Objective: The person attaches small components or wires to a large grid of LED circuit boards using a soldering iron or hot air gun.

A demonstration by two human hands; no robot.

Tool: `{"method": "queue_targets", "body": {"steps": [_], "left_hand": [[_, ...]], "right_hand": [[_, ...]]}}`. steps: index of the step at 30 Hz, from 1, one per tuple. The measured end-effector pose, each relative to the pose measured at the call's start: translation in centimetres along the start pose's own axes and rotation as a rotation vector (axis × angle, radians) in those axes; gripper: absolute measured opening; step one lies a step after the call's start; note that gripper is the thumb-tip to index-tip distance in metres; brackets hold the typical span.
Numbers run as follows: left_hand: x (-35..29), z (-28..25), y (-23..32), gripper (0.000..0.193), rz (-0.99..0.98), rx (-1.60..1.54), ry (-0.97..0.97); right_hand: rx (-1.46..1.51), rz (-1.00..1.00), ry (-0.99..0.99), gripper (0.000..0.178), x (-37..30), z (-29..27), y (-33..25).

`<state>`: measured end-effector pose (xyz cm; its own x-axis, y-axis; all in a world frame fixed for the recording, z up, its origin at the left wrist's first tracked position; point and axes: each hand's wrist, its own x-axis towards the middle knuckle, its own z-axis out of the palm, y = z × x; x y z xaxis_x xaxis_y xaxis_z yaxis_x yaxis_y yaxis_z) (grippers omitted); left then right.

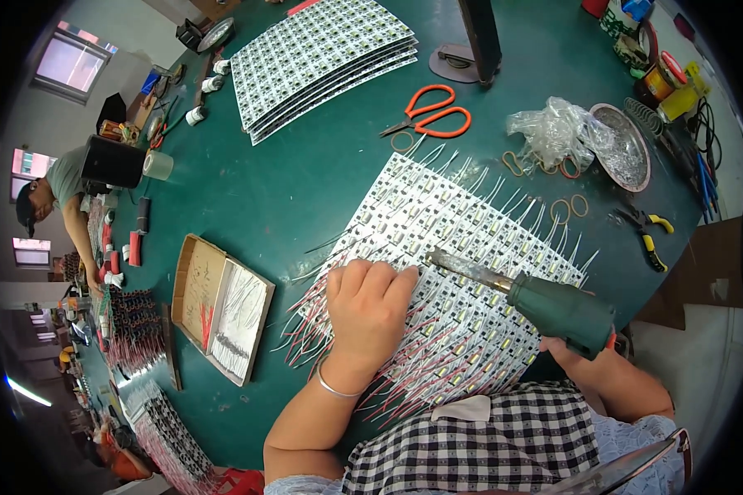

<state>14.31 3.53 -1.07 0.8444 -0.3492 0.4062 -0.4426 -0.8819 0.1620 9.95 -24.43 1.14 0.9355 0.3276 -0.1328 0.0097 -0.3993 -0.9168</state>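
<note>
Green tabletop (305, 181): spreads under both hands and well past the fingers, ahead and to the left.
Left hand (365, 309): fingers curled, knuckles up, on the board sheet (462, 227); whether the hidden fingertips pinch anything cannot be told; probably it steadies the sheet.
Right hand (561, 353): closed on the green gun-shaped tool (561, 312), partly hidden behind it; the grip brings the nozzle (470, 271) over the sheet, its tip just right of the left fingers.
Wire fringe (301, 338): overhangs the sheet's borders around the left fingers, likely snagging any sideways slide.
Left-hand room: a bare strip separates that fringe from the open box (196, 285), seemingly placed within reach.
Right-hand limit: pliers (648, 235) lie beyond the right fingers, near the table's right edge.
Ahead: scissors (418, 124) rest past the sheet's far corner; farther off, ahead-left of the left fingers, sits a board stack (322, 62), apparently kept clear.
</note>
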Motion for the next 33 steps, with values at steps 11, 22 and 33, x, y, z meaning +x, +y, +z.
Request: {"method": "queue_targets", "body": {"steps": [11, 22, 33], "left_hand": [[0.1, 0.2, 0.0, 0.019, 0.002, 0.015, 0.028], [0.1, 0.3, 0.0, 0.017, -0.012, 0.033, 0.036], [0.3, -0.2, 0.3, 0.018, -0.020, 0.042, 0.011]], "right_hand": [[-0.034, -0.156, 0.013, 0.036, 0.9, 0.6, -0.3], [-0.001, -0.168, 0.013, 0.037, 0.8, 1.1, -0.4], [-0.013, -0.065, -0.004, 0.031, -0.5, 0.2, 0.2]]}}
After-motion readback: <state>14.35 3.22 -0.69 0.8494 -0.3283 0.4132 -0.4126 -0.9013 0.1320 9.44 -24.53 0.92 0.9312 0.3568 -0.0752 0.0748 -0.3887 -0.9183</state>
